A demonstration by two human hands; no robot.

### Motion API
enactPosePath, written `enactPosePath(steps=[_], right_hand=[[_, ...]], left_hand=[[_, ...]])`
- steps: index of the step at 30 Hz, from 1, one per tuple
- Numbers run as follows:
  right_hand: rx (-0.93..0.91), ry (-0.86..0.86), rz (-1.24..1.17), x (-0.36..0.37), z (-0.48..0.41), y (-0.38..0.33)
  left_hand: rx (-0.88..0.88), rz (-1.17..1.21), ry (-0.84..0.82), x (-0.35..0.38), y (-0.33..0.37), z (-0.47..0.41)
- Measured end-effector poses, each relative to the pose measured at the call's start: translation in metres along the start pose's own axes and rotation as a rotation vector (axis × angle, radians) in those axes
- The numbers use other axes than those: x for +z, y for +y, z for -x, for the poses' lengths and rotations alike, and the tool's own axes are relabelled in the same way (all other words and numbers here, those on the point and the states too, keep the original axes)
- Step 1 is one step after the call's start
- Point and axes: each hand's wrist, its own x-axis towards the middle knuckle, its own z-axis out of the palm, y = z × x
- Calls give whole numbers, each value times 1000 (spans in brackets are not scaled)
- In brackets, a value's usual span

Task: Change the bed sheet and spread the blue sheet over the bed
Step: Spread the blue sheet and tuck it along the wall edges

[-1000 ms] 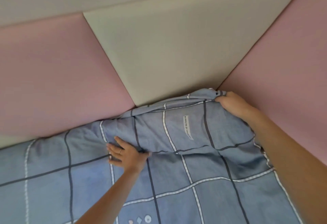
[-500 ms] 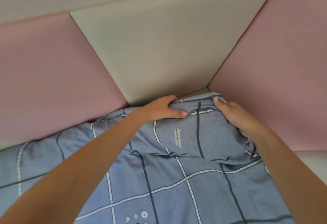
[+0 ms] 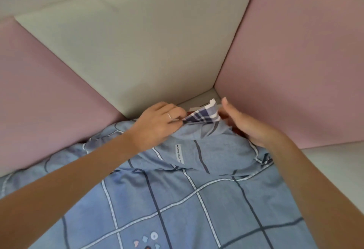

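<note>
Blue sheet [image 3: 177,199] covers the bed from the lower left across to the right edge; pale blue cloth, grid of dark and white lines, small printed shapes [image 3: 149,239] near the bottom edge, white label [image 3: 180,153] on a rumpled fold near the far corner; the far edge lies against the left pink panel [image 3: 49,91] and the cream panel [image 3: 137,52].

Left hand [image 3: 159,122] reaches in over the sheet, arm stretched out, ring [image 3: 169,115] on one finger; fingers curled tight, pinching the sheet corner [image 3: 202,116], which is lifted and shows a darker plaid underside.

Right hand [image 3: 248,124] is just beside that corner, palm turned toward it, thumb straight and pointing up; its fingers go behind the cloth, so cannot tell if they grip; right pink panel [image 3: 295,71] close behind.
</note>
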Motion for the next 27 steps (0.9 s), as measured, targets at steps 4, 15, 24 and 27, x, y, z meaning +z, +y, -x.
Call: enactPosePath(steps=[4,15,24,27], right_hand=[[8,-37,45,2,-1,2],[55,-141,-27,-2,-8,8],[26,-200,42,-1,-10,6],[19,-144,85,2,-14,7]], left_hand=[[13,-9,-75,-2,3,14],[-214,295,-272,-27,10,-7],[-557,737,-521,-2,30,9],[-598,720,-582,-4,27,7]])
